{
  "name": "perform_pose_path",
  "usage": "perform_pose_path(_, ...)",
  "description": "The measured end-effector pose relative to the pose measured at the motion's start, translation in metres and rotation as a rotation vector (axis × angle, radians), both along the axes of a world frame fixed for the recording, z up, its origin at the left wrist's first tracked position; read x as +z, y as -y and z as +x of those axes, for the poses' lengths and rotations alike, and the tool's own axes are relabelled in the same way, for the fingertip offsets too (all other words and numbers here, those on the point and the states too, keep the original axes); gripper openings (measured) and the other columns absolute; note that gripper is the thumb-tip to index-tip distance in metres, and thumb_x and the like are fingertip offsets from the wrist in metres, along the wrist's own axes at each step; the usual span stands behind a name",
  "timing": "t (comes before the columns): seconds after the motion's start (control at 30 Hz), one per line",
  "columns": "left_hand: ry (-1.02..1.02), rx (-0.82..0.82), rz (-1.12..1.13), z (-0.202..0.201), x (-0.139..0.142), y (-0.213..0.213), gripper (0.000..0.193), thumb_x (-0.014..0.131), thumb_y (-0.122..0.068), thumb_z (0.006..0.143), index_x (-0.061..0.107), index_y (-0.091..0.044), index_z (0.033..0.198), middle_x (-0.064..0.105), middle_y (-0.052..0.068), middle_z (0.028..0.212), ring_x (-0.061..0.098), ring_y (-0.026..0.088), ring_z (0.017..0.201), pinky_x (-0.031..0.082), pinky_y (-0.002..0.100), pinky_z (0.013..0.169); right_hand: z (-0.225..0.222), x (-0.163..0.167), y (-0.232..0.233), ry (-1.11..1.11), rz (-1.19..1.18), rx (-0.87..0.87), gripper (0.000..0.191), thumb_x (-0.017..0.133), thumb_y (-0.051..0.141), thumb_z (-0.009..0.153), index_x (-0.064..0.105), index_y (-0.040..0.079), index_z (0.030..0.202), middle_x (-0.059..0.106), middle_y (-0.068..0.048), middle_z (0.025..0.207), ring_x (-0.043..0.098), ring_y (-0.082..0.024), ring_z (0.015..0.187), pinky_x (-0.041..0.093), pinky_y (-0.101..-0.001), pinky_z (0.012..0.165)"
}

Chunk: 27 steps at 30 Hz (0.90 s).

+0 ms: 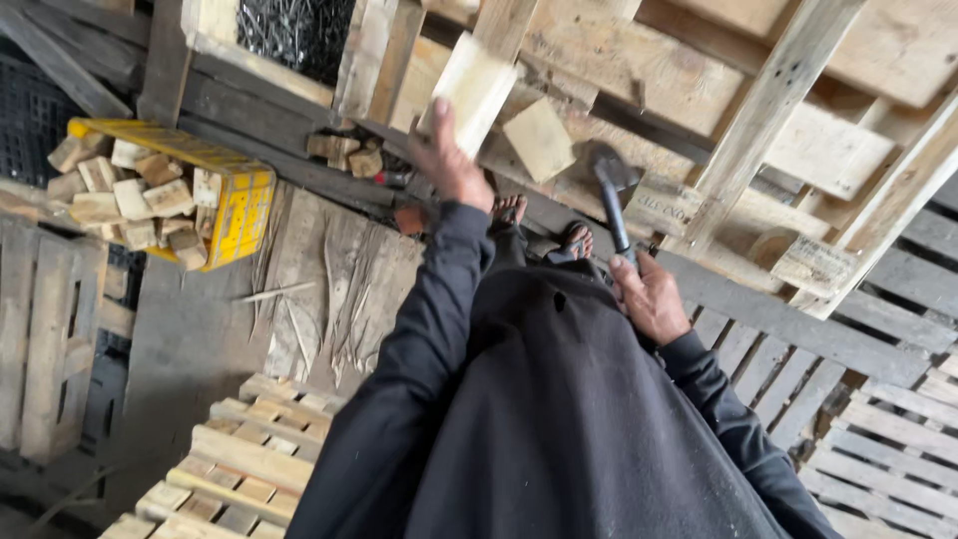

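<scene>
Off to my left, a yellow crate (225, 200) brims with wood offcuts; my left hand (451, 165) clasps a pale wooden block (473, 92), my right hand (649, 294) grips a hammer (611, 190) beside it.

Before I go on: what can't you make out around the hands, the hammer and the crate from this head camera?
- Left hand: fingers hidden behind the pale wood block it holds.
- Hammer in the right hand: head blurred, striking face unclear.
- Feet: mostly covered by the dark garment.
- Yellow crate: its depth is hidden by the piled wood offcuts.
</scene>
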<state>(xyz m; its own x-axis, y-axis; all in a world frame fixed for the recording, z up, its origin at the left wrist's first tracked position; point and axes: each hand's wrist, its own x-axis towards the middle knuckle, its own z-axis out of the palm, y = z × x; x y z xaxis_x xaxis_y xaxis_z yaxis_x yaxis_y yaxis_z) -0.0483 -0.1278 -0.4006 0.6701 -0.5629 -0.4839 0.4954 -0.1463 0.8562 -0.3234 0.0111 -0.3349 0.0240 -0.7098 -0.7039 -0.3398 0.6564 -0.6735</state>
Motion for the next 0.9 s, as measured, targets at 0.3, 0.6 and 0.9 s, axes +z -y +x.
perform_pose_path(0.3,-0.038,-0.049,-0.112,-0.025,0.032,-0.042,0.090,0.082,-0.026,0.073,0.027,-0.002,0.140,0.046,0.024,0.129,0.054,0.036,0.121,0.050,0.055,0.108,0.010,-0.013,-0.002,0.140,-0.040,-0.088,0.041,0.058,0.045,0.103,0.053,0.005,0.095,0.053,-0.001,0.065,0.049,-0.008,0.050,0.041,-0.0253,0.046)
perform_pose_path(0.6,1.431,-0.743,-0.262,-0.048,0.010,-0.043,0.110,0.094,-0.054,0.060,0.039,-0.018,0.148,0.042,0.011,0.128,0.049,0.031,0.119,0.053,0.053,0.102,0.020,-0.024,-0.032,0.113,-0.084,-0.198,0.041,0.060,0.045,0.102,0.053,0.005,0.098,0.055,0.000,0.066,0.051,-0.007,0.052,0.043,-0.0238,0.047)
perform_pose_path(0.9,1.411,-1.532,-0.275,0.012,0.044,-0.005,0.088,0.095,-0.041,0.068,0.047,-0.011,0.136,0.039,0.017,0.140,0.048,0.036,0.128,0.046,0.053,0.111,0.032,-0.035,-0.060,0.104,-0.120,-0.293,0.039,0.061,0.041,0.103,0.056,0.003,0.098,0.057,-0.001,0.067,0.051,-0.007,0.055,0.042,-0.0231,0.050)
